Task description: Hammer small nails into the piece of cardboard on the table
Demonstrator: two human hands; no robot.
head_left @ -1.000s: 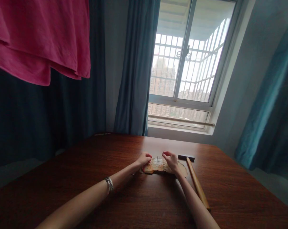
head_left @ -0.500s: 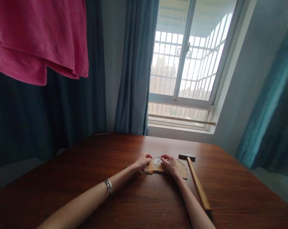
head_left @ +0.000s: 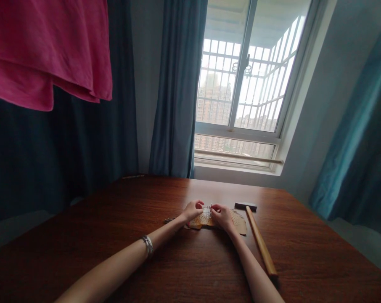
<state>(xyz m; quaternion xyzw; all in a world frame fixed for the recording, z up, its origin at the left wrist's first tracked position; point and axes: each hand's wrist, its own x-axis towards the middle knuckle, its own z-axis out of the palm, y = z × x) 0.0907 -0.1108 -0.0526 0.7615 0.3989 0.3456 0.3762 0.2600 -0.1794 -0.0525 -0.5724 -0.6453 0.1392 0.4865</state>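
A tan, dotted flat piece (head_left: 240, 225) with an uneven edge lies on the table, partly hidden under both hands. Several thin nails (head_left: 207, 209) stand upright near its middle. From the right, my right hand (head_left: 222, 216) reaches in with thumb and fingertips pinched on one of these nails. My left hand (head_left: 193, 211) rests over the piece's left part, its fingers curled together close to the nails; what they hold, if anything, is too small to make out. Dark thin bits (head_left: 169, 220) lie beside my left wrist.
A hammer (head_left: 262, 244) with a wooden handle and dark head lies to the right of the piece. Brown wood table (head_left: 146, 277) spreads around it. Behind are a barred window (head_left: 237, 92) and blue curtains (head_left: 174, 92); a pink cloth (head_left: 51, 50) hangs upper left.
My left hand has shifted a little right, closer to the nails. My right hand has moved slightly left, and its nail sits lower among the others. The view has shifted slightly.
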